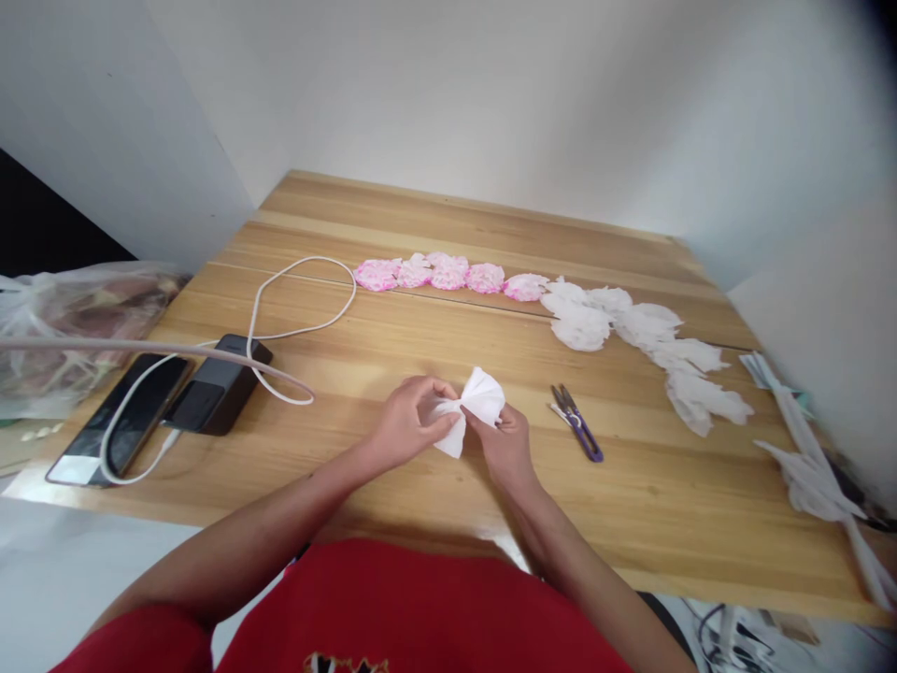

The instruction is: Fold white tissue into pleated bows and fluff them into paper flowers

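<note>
A white tissue paper bow [482, 396], gathered at its middle and fanned out at both ends, is held just above the wooden table. My left hand [413, 416] pinches its left side near the gathered waist. On the other side, my right hand [503, 437] grips the right fan with thumb and fingers. To the right of my hands lies a pair of thread snips [577, 425] with purple handles. Behind them runs a row of pink-edged paper flowers [448, 272], which continues rightward into several white paper flowers [580, 329].
At left, a black power bank [217, 385] with a white cable [308, 330] lies beside a phone [126, 411]. A clear plastic bag [77, 327] stands past the table's left edge. White plastic strips [805, 477] lie along the right edge. Walls close off the back.
</note>
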A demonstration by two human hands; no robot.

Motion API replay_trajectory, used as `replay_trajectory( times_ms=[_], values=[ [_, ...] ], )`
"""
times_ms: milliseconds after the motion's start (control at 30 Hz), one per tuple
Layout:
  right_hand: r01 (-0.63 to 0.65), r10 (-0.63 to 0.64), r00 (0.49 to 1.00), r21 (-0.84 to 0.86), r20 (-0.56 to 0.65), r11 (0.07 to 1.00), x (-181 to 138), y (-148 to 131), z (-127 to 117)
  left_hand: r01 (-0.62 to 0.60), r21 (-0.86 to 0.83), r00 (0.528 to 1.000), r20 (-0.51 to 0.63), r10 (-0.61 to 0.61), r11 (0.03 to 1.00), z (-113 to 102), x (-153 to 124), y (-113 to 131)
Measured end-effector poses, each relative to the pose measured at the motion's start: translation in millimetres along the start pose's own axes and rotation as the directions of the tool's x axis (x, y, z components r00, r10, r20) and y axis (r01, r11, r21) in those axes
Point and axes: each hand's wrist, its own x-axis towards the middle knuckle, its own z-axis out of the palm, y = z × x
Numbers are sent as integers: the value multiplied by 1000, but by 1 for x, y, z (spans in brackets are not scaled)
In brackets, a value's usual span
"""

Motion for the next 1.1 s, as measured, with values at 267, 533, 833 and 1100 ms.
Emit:
replay_trajectory(
  times_ms=[267,533,833,1100],
  values=[
    [-37,38,999,50,-4,998,-1,-3,3,-88,-7,995,-42,88,996,-6,0,2],
    [83,-85,996,-77,-25,994,-2,-6,4,-194,194,979,-25,203,962,3,-2,2],
    [101,-104,993,-61,-50,993,-4,-15,8,-143,180,988,-34,151,973,5,-7,9],
    [59,-60,997,-44,-38,997,-6,-15,11,-114,122,988,-88,126,986,4,-3,7]
  ],
)
